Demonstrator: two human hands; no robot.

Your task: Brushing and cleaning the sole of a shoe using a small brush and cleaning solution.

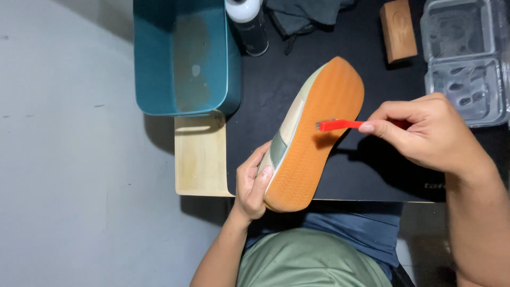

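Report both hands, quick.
Left hand: closed around the shoe, sole up.
Right hand: fingers pinched on the red brush, bristles at the sole.

Even, soft indoor light, fairly bright. Shadows fall toward 7-8 o'clock: tub darkens floor and board; brush throws a small shadow on sole. Mild glare on clear tray at 2 o'clock. Sharp at centre, slight softness and stretch twd edges. Black mat loses detail.

Shoe sole orange, zigzag-ribbed; brush red; tub teal; mat black.
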